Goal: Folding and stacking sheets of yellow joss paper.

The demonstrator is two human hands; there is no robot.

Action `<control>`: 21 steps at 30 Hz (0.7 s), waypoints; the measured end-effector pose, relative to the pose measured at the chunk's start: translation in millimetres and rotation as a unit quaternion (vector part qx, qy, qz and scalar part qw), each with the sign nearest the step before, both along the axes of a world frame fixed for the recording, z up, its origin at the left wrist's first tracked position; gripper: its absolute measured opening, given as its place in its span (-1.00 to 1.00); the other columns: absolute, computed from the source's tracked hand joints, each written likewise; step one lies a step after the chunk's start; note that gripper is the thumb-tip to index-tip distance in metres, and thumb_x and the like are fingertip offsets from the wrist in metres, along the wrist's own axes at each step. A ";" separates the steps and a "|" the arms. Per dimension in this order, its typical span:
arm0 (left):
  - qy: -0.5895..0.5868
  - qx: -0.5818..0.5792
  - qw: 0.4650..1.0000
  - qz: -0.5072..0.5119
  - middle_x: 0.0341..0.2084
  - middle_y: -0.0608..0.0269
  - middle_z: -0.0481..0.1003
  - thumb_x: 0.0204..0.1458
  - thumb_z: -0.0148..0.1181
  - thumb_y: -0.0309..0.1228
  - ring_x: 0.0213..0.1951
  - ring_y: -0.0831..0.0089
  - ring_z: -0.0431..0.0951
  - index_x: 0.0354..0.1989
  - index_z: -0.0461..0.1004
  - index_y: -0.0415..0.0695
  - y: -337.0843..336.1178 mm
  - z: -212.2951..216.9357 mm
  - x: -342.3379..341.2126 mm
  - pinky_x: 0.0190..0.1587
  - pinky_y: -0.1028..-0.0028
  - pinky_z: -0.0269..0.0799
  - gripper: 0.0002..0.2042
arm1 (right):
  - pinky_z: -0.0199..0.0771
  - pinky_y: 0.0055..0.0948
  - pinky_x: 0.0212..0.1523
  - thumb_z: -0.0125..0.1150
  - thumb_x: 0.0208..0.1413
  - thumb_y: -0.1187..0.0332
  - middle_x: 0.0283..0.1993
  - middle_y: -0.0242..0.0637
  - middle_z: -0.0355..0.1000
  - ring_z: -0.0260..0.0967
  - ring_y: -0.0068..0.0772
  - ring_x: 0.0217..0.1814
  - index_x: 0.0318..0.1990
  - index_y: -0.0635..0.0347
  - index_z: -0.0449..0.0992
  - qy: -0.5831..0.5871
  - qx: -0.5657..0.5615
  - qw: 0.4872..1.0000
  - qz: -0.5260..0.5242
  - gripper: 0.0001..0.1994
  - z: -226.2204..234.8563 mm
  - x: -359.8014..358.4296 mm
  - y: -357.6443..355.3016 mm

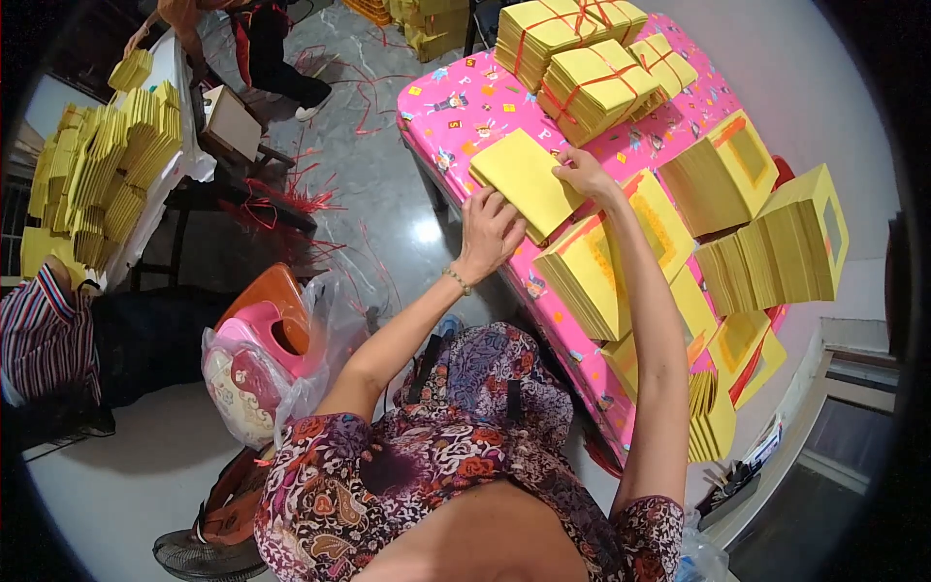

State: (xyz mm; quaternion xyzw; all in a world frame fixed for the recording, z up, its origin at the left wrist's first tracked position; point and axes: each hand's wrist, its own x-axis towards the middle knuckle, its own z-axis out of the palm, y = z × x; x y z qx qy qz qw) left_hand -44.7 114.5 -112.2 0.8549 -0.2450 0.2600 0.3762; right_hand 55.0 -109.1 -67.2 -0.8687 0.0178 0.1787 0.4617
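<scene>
remotely, i have right fingers (570, 173) pinching a yellow stack (527, 177) over the pink surface (433, 109), left fingers (492, 207) curled against its left edge, their grip unclear.

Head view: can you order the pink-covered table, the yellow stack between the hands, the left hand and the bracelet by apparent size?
1. Pink-covered table, by far the largest
2. Yellow stack
3. Left hand
4. Bracelet, clearly smallest

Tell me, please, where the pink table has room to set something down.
Bare cloth shows at the far-left corner, bordered by tied bundles and the handled stack; another patch separates the bundles from the orange-marked stack. The near end is crowded.
</scene>
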 end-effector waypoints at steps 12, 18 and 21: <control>0.039 -0.068 0.997 0.011 -0.16 0.01 0.37 -0.12 0.38 -0.42 -0.04 0.05 0.41 -0.16 0.35 -0.21 -2.5 -2.3 -1.7 0.03 0.19 0.32 -0.62 | 0.45 -0.23 -0.14 0.25 0.04 0.28 -0.21 -0.11 0.55 0.51 -0.18 -0.13 -0.14 0.17 0.48 -0.062 -0.075 0.995 0.004 -0.74 -2.1 -6.5 7.9; 0.081 -0.148 0.986 -0.011 -0.11 -0.04 0.30 -0.17 0.45 -0.46 -0.05 0.07 0.39 -0.03 0.25 -0.25 2.2 6.5 -1.0 -0.02 0.28 0.42 -0.45 | 0.41 -0.06 0.12 0.15 0.11 0.24 0.00 0.12 0.51 0.44 0.14 0.12 0.06 0.21 0.42 -0.055 -0.254 0.965 0.042 -0.61 17.5 -7.9 25.7; 0.057 -0.156 0.986 -0.017 -0.11 -0.05 0.28 -0.17 0.43 -0.45 0.01 0.05 0.34 0.00 0.24 -0.25 5.4 8.6 -1.1 0.05 0.23 0.38 -0.44 | 0.40 -0.02 0.14 0.12 0.13 0.25 0.03 0.16 0.49 0.44 0.12 0.15 0.10 0.29 0.37 -0.046 -0.271 0.960 0.049 -0.58 17.3 -9.2 28.9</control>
